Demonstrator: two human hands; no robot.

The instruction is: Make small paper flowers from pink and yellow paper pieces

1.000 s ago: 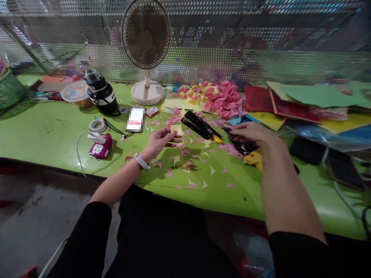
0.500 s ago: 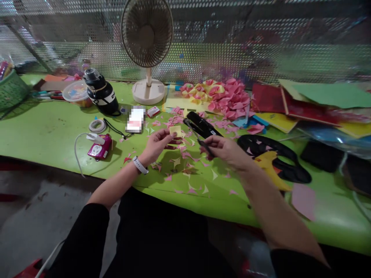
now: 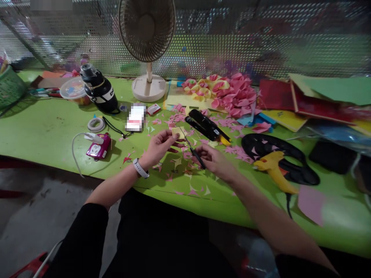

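My left hand (image 3: pixel 162 146) pinches a small yellow paper square (image 3: pixel 179 133) above the green table. Scissors (image 3: pixel 197 156) with dark handles are in my right hand (image 3: pixel 211 158), their blades pointing up and left to the paper's right edge. Whether the blades touch the paper cannot be made out. Pink and yellow paper scraps (image 3: pixel 193 189) lie below and around both hands. Just beyond my right hand lies a black stapler (image 3: pixel 204 124).
A fan (image 3: pixel 148 88) stands at the back, left of heaped pink and yellow paper petals (image 3: pixel 234 92). A black bottle (image 3: pixel 100 90), tape roll (image 3: pixel 96 124) and pink power adapter (image 3: pixel 99 147) are on the left. At right lies a yellow glue gun (image 3: pixel 276 170).
My right hand has moved left with the scissors, bringing the blades to the yellow paper. The stapler and glue gun show more fully. The view has shifted slightly.
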